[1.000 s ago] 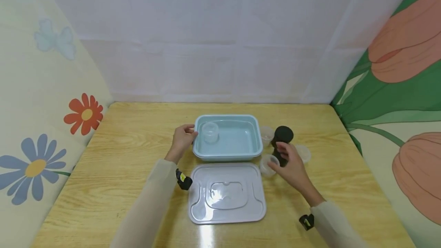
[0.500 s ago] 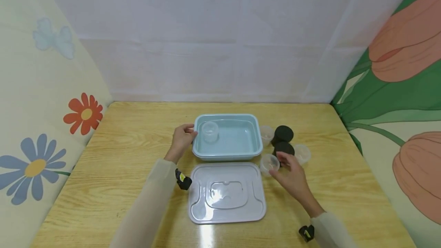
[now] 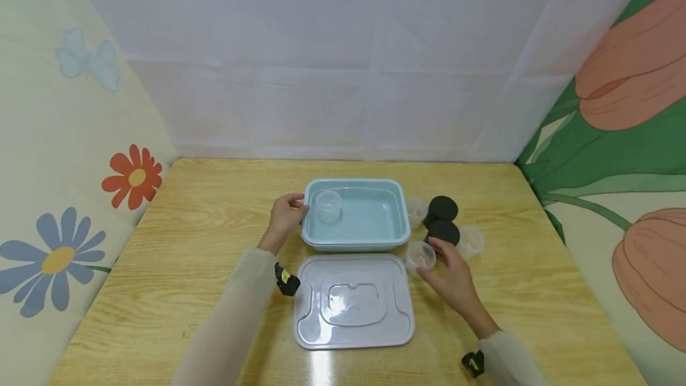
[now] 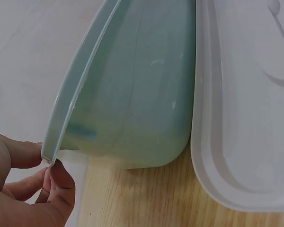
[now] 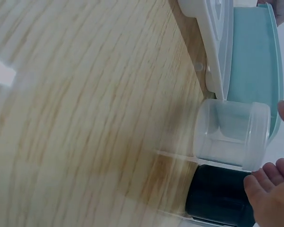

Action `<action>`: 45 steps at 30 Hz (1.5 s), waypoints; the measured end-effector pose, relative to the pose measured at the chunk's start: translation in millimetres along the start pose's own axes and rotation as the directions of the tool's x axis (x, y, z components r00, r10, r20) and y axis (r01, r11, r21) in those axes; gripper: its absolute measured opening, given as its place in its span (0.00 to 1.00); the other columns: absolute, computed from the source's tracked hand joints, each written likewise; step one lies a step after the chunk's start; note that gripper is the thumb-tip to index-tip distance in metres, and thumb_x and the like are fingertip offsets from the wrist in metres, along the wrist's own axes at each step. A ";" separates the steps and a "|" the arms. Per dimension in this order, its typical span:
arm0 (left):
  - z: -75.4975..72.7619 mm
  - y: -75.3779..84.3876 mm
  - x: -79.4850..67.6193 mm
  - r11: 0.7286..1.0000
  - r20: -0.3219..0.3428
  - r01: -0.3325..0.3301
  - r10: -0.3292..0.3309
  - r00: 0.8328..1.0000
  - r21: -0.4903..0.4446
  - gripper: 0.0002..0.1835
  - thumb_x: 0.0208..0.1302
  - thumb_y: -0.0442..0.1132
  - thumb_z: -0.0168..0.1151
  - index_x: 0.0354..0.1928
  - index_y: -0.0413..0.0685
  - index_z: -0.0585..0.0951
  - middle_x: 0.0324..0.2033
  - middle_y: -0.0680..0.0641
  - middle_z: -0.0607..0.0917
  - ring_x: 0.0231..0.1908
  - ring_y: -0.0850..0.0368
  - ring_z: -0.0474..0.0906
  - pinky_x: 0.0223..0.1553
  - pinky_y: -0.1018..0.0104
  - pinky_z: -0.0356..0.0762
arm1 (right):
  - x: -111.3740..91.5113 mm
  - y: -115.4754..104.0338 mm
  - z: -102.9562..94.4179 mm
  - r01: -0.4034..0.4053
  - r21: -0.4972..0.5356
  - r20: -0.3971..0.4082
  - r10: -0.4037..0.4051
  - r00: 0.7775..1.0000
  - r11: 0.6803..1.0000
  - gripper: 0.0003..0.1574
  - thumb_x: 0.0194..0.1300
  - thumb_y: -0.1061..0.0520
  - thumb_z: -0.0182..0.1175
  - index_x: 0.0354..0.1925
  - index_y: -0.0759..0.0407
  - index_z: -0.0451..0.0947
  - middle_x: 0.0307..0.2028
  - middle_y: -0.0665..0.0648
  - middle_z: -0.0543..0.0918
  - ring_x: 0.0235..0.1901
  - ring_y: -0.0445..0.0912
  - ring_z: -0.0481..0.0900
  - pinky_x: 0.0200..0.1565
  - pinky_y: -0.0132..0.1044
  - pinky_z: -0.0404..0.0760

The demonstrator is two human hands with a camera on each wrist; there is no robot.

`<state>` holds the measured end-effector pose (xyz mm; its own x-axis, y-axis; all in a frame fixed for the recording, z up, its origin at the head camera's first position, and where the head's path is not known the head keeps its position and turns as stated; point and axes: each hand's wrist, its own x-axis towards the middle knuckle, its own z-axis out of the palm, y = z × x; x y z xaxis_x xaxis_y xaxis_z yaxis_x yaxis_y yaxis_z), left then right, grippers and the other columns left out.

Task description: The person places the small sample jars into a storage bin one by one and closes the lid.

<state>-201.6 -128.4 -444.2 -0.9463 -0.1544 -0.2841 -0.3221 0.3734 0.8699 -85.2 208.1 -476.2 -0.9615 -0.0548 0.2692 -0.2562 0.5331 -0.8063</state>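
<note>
Head cam: from above, facing fwd and down, farthest off; takes in most of tabletop [image 3: 155, 290], L hand [image 3: 284, 219] and R hand [image 3: 455, 279]. L wrist cam [image 3: 287, 283]: v. close, rolled sideways, facing tub [image 4: 137, 85] w/ part of lid [image 4: 251, 104] beside it. R wrist cam [image 3: 473, 363]: low, rolled the other way, clear cup [image 5: 229, 132] near, tub beyond. All three share tub and lid; both wrist views show L hand

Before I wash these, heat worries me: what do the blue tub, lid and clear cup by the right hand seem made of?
Blue tub: probably plastic, smooth and softly glossy, with small highlights. Lid: likely plastic, shinier, with moulded ridges and bright glare. Clear cup: see-through, slightly hazy, so plastic seems likelier than glass.
</note>
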 end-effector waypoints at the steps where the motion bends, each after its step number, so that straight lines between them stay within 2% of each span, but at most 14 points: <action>1: 0.0 -0.1 -0.2 1.000 0.001 0.000 0.000 1.000 -0.001 0.21 0.66 0.32 0.55 0.61 0.36 0.72 0.45 0.39 0.76 0.38 0.53 0.75 0.35 0.71 0.76 | 0.4 0.5 0.3 -0.001 -0.004 -0.001 0.001 1.000 1.000 0.41 0.46 0.71 0.71 0.58 0.75 0.67 0.55 0.71 0.74 0.54 0.61 0.74 0.55 0.45 0.74; 6: 1.0 -1.6 -1.3 1.000 0.009 0.004 -0.004 1.000 0.000 0.21 0.66 0.33 0.55 0.61 0.37 0.72 0.46 0.39 0.76 0.39 0.53 0.75 0.35 0.71 0.76 | 0.8 1.6 2.2 -0.025 -0.023 0.004 0.025 1.000 0.999 0.41 0.45 0.70 0.71 0.58 0.74 0.68 0.55 0.70 0.74 0.55 0.60 0.74 0.55 0.48 0.74; 12: 4.2 -5.5 -1.2 0.999 -0.011 -0.049 0.049 0.999 -0.007 0.21 0.64 0.31 0.56 0.59 0.32 0.73 0.42 0.37 0.76 0.37 0.54 0.75 0.33 0.73 0.75 | -1.6 3.5 4.6 -0.122 -0.036 0.039 0.123 0.992 0.992 0.43 0.48 0.66 0.72 0.61 0.70 0.66 0.58 0.69 0.72 0.57 0.61 0.72 0.57 0.53 0.73; 16: 6.2 -6.6 -1.5 0.999 -0.003 -0.045 0.045 0.999 -0.003 0.21 0.64 0.31 0.56 0.59 0.33 0.73 0.43 0.38 0.77 0.36 0.54 0.75 0.33 0.73 0.75 | -3.1 6.2 6.6 -0.160 -0.047 0.047 0.163 0.986 0.986 0.44 0.49 0.64 0.72 0.62 0.68 0.66 0.59 0.70 0.71 0.57 0.62 0.72 0.55 0.55 0.74; 27: 4.5 -5.2 -2.5 0.999 0.008 -0.031 0.031 0.999 -0.006 0.21 0.66 0.32 0.55 0.60 0.34 0.72 0.43 0.39 0.76 0.36 0.54 0.75 0.33 0.73 0.76 | -2.5 13.3 12.2 -0.163 -0.054 0.043 0.165 0.985 0.985 0.44 0.49 0.63 0.73 0.62 0.68 0.66 0.59 0.70 0.72 0.58 0.62 0.72 0.53 0.54 0.75; 35: 2.5 -4.4 -2.4 0.999 -0.003 -0.045 0.045 0.999 -0.006 0.21 0.65 0.32 0.56 0.60 0.34 0.73 0.43 0.39 0.76 0.36 0.56 0.74 0.32 0.73 0.75 | -2.4 9.0 9.5 -0.194 -0.040 0.054 0.196 0.979 0.980 0.45 0.49 0.63 0.73 0.63 0.66 0.65 0.61 0.68 0.71 0.60 0.61 0.70 0.55 0.54 0.75; 45: -0.2 -3.4 -1.9 0.998 -0.023 -0.069 0.069 0.997 -0.013 0.21 0.64 0.31 0.57 0.59 0.33 0.74 0.41 0.39 0.76 0.35 0.56 0.74 0.31 0.73 0.75 | 1.5 0.3 3.6 -0.170 -0.058 0.053 0.173 0.983 0.984 0.45 0.48 0.63 0.73 0.63 0.67 0.65 0.59 0.69 0.72 0.58 0.61 0.71 0.53 0.55 0.76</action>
<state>-198.6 -129.6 -446.5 -0.9653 -0.1491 -0.2146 -0.2558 0.3715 0.8925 -87.1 205.1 -478.0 -0.9953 -0.0063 0.0969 -0.0824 0.5825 -0.8087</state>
